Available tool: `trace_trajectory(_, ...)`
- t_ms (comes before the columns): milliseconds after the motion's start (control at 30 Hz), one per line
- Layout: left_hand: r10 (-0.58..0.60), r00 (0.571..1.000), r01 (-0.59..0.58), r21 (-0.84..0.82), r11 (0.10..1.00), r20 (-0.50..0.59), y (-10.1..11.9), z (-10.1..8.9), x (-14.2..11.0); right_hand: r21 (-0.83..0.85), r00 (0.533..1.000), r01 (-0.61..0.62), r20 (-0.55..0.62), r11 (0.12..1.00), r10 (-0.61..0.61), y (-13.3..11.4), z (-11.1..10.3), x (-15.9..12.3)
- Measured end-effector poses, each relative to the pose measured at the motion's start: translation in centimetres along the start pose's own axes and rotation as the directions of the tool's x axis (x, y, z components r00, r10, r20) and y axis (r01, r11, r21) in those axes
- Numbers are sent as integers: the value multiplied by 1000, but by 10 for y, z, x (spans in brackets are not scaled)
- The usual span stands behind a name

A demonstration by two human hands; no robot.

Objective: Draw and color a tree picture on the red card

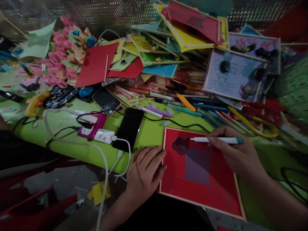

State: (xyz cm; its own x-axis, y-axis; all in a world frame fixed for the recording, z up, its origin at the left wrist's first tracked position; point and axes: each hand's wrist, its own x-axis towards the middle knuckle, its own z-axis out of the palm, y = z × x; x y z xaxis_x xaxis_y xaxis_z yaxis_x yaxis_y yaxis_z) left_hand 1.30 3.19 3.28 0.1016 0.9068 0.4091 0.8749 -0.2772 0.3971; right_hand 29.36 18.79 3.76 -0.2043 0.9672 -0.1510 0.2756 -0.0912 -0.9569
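A red card (223,195) with a thin wooden stick border lies in front of me, its lower part past the table edge. It bears a dark purple shape. My right hand (237,150) is closed around a white marker with a teal end (227,140); the tip is at the upper part of the shape. Against the card's left border rests my left hand (145,170), fingers stretched out and fingertips touching the edge. Just beyond that hand is a black phone (128,128).
A magenta power strip (99,123) with plugs and white cables sits at left. Behind are a second phone (107,100), loose markers, an orange-handled tool (185,102), yellow-handled scissors (255,123), piled framed cards (192,29) and pink paper flowers (61,48). A black cable crosses above the card.
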Motion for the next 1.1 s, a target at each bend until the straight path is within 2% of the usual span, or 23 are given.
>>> trace_trajectory(467, -1, 1000, 1, -6, 1000, -5, 1, 0, 1, 19, 1000, 5, -10, 1000, -5, 3, -1, 2)
trace_trajectory(667, -7, 1000, 7, -4, 1000, -2, 1, 0, 1, 8, 999, -1, 38, 1000, 1, 4, -3, 0)
trace_trajectory(1100, -10, 1000, 10, -14, 1000, 4, 2, 0, 1, -58, 990, 34, 141, 998, -25, -12, -2, -3)
